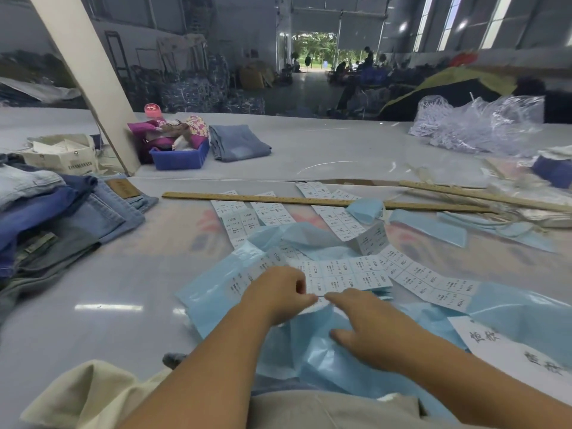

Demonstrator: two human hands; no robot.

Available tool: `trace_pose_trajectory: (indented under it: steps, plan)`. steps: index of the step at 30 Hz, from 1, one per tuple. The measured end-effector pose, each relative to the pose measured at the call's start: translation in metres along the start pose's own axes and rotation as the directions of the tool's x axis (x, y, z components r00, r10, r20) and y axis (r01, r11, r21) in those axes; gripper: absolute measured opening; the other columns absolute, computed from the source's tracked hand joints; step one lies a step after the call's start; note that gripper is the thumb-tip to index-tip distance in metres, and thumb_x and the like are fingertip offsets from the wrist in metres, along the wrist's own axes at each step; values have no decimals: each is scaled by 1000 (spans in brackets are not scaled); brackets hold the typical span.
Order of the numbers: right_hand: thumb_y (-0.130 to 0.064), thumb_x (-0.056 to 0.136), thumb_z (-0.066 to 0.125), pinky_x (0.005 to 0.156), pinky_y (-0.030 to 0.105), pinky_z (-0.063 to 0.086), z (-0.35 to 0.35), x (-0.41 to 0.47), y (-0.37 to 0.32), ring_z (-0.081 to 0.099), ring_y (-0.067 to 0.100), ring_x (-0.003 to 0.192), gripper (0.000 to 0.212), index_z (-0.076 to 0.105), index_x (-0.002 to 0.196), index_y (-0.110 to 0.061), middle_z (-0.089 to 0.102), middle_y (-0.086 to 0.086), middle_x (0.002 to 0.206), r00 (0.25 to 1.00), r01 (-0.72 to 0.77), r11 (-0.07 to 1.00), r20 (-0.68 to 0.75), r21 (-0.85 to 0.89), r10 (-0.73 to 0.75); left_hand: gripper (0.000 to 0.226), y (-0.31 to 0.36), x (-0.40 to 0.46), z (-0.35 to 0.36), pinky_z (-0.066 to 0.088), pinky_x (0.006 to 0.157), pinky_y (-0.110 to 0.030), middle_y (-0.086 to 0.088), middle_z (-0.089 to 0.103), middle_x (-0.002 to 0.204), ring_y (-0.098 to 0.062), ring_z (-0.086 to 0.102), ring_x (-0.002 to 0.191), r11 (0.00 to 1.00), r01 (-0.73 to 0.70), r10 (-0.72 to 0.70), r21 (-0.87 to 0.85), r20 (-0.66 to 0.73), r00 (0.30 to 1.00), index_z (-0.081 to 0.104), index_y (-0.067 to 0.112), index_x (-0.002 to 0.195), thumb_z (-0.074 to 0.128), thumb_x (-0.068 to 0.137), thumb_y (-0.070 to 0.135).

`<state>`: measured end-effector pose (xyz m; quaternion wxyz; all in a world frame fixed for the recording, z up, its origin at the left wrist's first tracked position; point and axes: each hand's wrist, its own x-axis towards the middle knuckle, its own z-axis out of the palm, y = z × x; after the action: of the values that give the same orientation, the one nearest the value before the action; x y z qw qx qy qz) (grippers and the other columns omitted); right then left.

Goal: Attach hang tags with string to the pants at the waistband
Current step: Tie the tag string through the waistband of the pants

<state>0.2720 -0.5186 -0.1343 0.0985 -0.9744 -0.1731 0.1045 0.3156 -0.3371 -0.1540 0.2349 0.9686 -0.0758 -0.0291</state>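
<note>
Strips of white printed size labels [349,272] lie on light blue backing paper [315,345] in the middle of the table. My left hand [278,297] has its fingers curled and pinches the near edge of a label strip. My right hand [368,326] reaches in from the right, its forefinger tip meeting the left hand's fingertips at that same edge. More label strips [247,216] spread toward the far side. Folded denim pants [55,212] are stacked at the left. No string shows in either hand.
A long wooden ruler [278,199] lies across the table behind the labels, a second ruler [483,196] at the right. A blue bin [181,157] and folded jeans [238,142] sit further back. A clear plastic bag of fasteners [476,125] is back right. Beige cloth [89,394] lies near me.
</note>
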Motion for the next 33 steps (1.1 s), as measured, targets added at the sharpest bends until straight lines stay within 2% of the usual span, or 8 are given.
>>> trace_pose_trajectory:
  steps: [2,6,9,12,19,25,28,33]
  plan:
    - [-44,93,52,96,30,43,-20,-9,11,51,13,117,46,46,138,-35,54,-8,134,994,-71,995,-79,66,76,20,6,-2,11,47,71,-30,6,61,100,-14,56,89,983,-57,39,177,103,994,61,27,87,65,83,46]
    - [-40,92,50,74,30,47,-51,-34,38,57,13,92,32,56,122,-32,61,-8,108,953,-269,963,-149,-11,265,53,16,1,30,42,100,-38,-5,46,131,-25,44,121,939,-89,34,331,168,985,51,17,131,54,89,50]
    - [-36,90,47,69,30,44,-56,-59,59,57,17,91,13,52,101,-30,60,-7,107,907,-408,907,-160,-100,390,49,19,1,32,43,98,-37,-4,48,127,-23,47,115,945,-72,9,318,194,981,52,16,125,50,91,51]
    - [-35,88,47,69,31,46,-49,-82,75,48,17,85,9,44,83,-28,48,-8,87,865,-495,859,-175,-134,471,30,19,1,30,47,85,-32,-1,54,112,-19,53,99,959,-50,14,278,130,991,56,20,97,51,90,49]
    - [-31,85,52,64,25,38,-19,-108,109,57,15,99,31,60,115,-27,57,-8,105,772,-636,754,-152,-168,617,43,18,3,27,33,52,-27,3,57,68,-12,54,63,999,30,-31,20,41,999,53,19,58,57,89,49]
    - [-45,87,50,72,26,40,3,-115,130,56,14,104,31,60,110,-27,48,-8,104,763,-642,749,-228,-165,605,19,19,2,29,46,77,-25,5,59,99,-13,55,88,979,-64,65,196,0,998,67,21,91,53,95,33]
    - [-54,86,51,76,27,44,7,-118,132,51,16,105,33,58,108,-30,40,-7,99,757,-639,764,-252,-90,603,18,21,2,31,50,81,-29,2,58,101,-15,55,90,957,-77,79,280,4,997,67,19,99,50,97,25]
    - [-61,84,53,85,29,46,10,-120,128,47,18,115,54,43,128,-31,48,-6,121,710,-684,726,-300,-78,637,18,22,4,30,53,80,-31,1,57,98,-17,56,87,923,-61,55,381,28,998,64,17,100,47,94,15]
